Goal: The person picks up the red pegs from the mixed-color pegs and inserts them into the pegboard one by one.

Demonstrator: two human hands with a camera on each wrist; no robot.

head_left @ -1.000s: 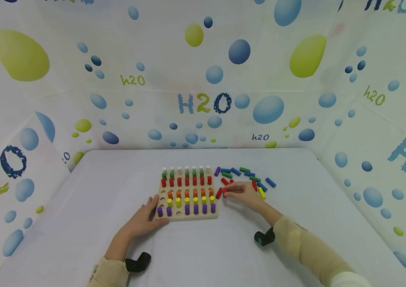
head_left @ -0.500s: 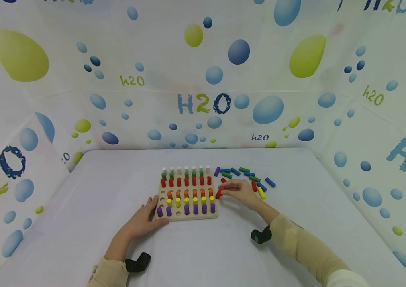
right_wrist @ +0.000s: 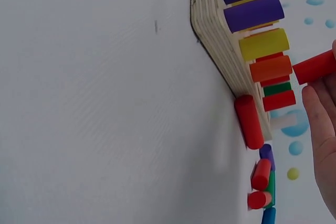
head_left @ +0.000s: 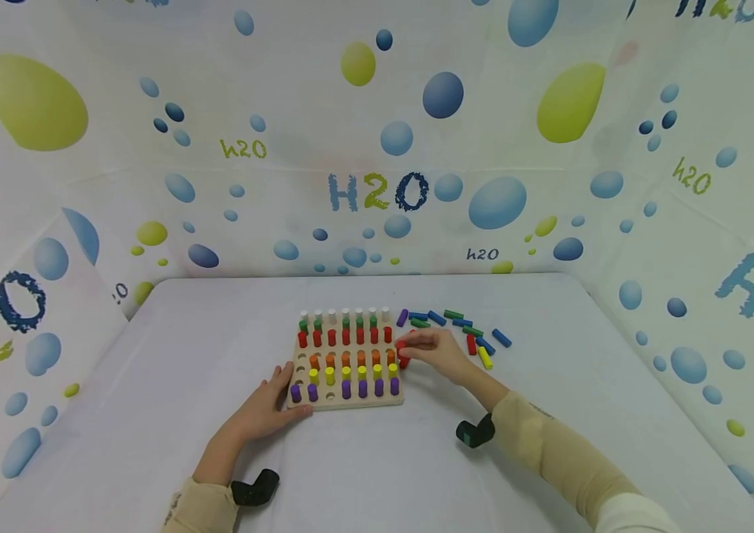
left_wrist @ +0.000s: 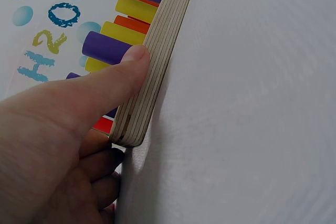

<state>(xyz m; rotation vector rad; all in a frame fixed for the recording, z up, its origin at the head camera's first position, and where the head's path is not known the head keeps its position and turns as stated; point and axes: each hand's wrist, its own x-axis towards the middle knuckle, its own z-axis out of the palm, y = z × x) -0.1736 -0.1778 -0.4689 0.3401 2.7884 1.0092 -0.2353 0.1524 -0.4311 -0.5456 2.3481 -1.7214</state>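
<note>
A wooden pegboard (head_left: 357,405) bears rows of upright white, green, red, orange, yellow and purple pegs. Some holes show bare at its left side and one in the purple front row. My left hand (head_left: 263,411) grips the near left corner; in the left wrist view its thumb (left_wrist: 123,74) presses the layered front edge and its other fingers are bent at the left side. My right hand (head_left: 439,352) pinches a red peg (right_wrist: 315,67) between thumb and fingers, raised near the board's right edge. Another red peg (right_wrist: 249,121) lies on the table along that edge.
Loose pegs lie right of the board: a purple peg (head_left: 402,317), several blue and green ones, a red peg (head_left: 471,345) and a yellow peg (head_left: 486,358). White cloth covers the table (head_left: 377,474). A patterned curtain (head_left: 283,111) stands behind it and at both sides.
My right hand has moved left with the red peg, from among the loose pegs to the board's right edge. The left hand stays at its corner.
</note>
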